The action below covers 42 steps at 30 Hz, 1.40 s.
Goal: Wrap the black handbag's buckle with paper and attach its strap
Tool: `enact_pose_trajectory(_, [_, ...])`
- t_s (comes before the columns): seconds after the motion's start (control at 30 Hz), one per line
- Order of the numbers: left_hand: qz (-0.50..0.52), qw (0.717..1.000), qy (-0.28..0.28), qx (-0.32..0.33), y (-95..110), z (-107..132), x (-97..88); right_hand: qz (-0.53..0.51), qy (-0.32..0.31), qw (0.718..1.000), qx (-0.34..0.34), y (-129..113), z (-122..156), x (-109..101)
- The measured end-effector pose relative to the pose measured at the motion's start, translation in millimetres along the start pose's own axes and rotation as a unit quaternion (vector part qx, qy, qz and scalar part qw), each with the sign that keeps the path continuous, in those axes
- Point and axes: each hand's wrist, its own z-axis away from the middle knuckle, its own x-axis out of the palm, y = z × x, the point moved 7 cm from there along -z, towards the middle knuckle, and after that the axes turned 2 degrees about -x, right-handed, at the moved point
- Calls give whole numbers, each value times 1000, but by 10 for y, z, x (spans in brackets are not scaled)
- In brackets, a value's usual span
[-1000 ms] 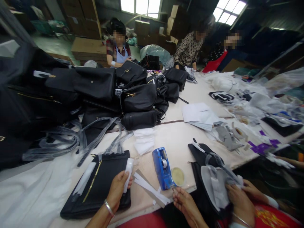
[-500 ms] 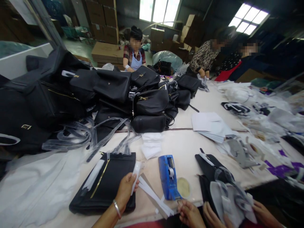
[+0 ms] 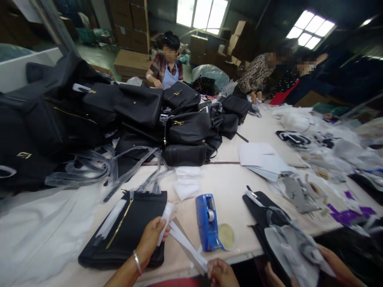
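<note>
My left hand point(image 3: 154, 237) is closed, thumb on top, around a white strip point(image 3: 165, 223) at the right edge of a black bag point(image 3: 136, 223). The bag lies on the table, with a gold zipper and white wrapping on its front; clear plastic covers its straps. Fingers pinched, my right hand point(image 3: 221, 273) is at the table's front edge, by the near end of some white paper strips point(image 3: 185, 241). Whatever sits between those fingertips is too small to make out. A blue tape dispenser point(image 3: 206, 223) stands just beyond, beside a roll of tape point(image 3: 226, 236).
Black bags point(image 3: 185, 129) are heaped across the far left. Folded white paper point(image 3: 188, 181) and white sheets point(image 3: 260, 157) lie mid-table. At right, a co-worker's hands point(image 3: 335, 259) hold another black bag point(image 3: 263, 207) with plastic-wrapped straps. Several people stand behind the table.
My right hand has moved left from the tape dispenser's front end to the paper strips. My left hand keeps its hold on the white strip. The view has shifted slightly.
</note>
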Motion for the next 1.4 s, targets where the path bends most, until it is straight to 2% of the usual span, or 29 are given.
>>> enact_pose_trajectory(0.1, [-8, 1000, 8, 11, -8, -19, 6, -5, -39, 998, -58, -215, -92, 444])
enact_pose_trajectory(0.27, [-15, 1000, -11, 24, -37, -37, 57, 57, -119, 970, -206, -958, -183, 1162])
enact_pose_trajectory(0.33, [-14, 999, -33, 34, -36, -36, 76, 100, -140, 955, -242, -1159, -263, 1389])
enact_pose_trajectory(0.43, [-13, 996, -66, 54, -26, -35, 73, 182, -154, 931, -277, -1309, -375, 1605])
enact_pose_trajectory(0.57, [-18, 992, -97, 77, -22, -33, 25, 302, -149, 889, -310, -1361, -426, 1699])
enact_pose_trajectory(0.67, [-38, 989, -113, 89, -27, -29, -7, 386, -112, 858, -318, -1350, -455, 1691])
enact_pose_trajectory(0.73, [-46, 989, -117, 82, -37, -32, -25, 416, -80, 851, -312, -1331, -494, 1673])
enact_pose_trajectory(0.83, [-34, 991, -114, 59, -36, -44, -40, 416, -59, 860, -288, -1281, -570, 1655])
enact_pose_trajectory(0.97, [-3, 997, -76, 13, -13, -70, -54, 377, -43, 880, -284, -1248, -626, 1610])
enact_pose_trajectory(1.07, [51, 996, -66, -43, -8, -69, -44, 308, -40, 911, -270, -1175, -657, 1573])
enact_pose_trajectory(1.17, [154, 979, -107, -81, 41, -40, -10, 223, -45, 944, -239, -1029, -701, 1586])
enact_pose_trajectory(1.23, [207, 963, -138, -105, 79, -14, -8, 184, -52, 953, -234, -934, -729, 1628])
enact_pose_trajectory(1.3, [227, 950, -170, -132, 103, 11, -13, 176, -73, 951, -245, -864, -756, 1683])
enact_pose_trajectory(1.4, [210, 941, -211, -160, 127, 36, -12, 226, -108, 927, -278, -823, -797, 1736])
